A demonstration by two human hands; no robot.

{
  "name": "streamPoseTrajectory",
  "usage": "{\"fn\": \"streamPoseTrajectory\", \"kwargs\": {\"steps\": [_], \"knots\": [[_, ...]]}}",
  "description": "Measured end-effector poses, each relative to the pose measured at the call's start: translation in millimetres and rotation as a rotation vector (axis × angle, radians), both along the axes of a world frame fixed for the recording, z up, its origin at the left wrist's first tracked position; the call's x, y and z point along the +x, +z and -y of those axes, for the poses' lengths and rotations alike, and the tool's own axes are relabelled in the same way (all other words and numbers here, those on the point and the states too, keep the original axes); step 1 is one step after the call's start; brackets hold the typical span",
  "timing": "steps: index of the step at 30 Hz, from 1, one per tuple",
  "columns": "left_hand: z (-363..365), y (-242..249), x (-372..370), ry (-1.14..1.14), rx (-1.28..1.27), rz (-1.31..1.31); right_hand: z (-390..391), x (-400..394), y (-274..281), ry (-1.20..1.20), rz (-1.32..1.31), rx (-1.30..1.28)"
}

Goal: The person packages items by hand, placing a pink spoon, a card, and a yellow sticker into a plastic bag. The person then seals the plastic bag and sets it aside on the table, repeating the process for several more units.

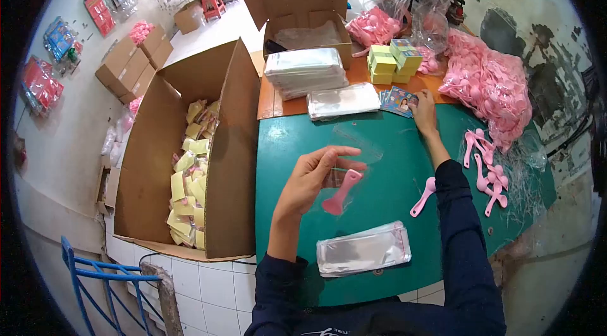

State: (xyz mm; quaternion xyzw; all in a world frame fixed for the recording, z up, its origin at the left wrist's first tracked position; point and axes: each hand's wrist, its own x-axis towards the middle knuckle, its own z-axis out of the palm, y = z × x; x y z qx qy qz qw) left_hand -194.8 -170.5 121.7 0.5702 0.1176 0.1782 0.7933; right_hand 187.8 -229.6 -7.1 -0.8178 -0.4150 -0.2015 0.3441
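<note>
My left hand (316, 174) pinches a clear plastic bag between thumb and fingers, above the green table (291, 228). Inside or against the bag shows a pink spatula-like utensil (340, 194), its handle end with a hole up near my fingers. My right hand (425, 111) reaches to the far side, its fingers closed on the edge of a printed card (401, 103) in a small fanned pile. Near my right forearm lies a single pink spoon (423, 197). Close to me rests a stack of clear bags (363, 250).
Several pink spoons (485, 168) lie at the right beside loose plastic. A big bag of pink spoons (487, 83), yellow-green card stacks (393, 59) and more clear bags (305, 72) stand behind. A deep cardboard box (231, 165) with packed bags is at the left.
</note>
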Motion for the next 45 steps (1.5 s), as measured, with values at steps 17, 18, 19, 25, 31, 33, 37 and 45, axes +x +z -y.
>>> {"fn": "streamPoseTrajectory", "kwargs": {"steps": [17,18,19,25,31,33,37,45], "knots": [[3,-17,6,-0.007,0.261,-0.2,99,-210,166,0.668,-0.311,0.058],[3,-18,5,-0.015,0.266,-0.193,101,-212,171,0.654,-0.28,0.033],[2,-18,5,-0.021,0.271,-0.186,102,-214,176,0.642,-0.249,0.007],[6,-18,5,-0.068,0.466,-0.132,105,-224,180,0.693,-0.161,-0.123],[18,-19,14,-0.104,0.583,-0.132,90,-226,164,0.722,-0.431,-0.421],[19,-11,13,-0.07,0.766,-0.332,87,-218,147,0.863,-0.377,-0.352],[19,-6,9,-0.108,0.776,-0.452,82,-202,126,0.941,-0.482,-0.33],[-20,-21,-15,-0.214,0.303,-0.002,83,-191,134,0.735,-0.944,-0.109]]}}
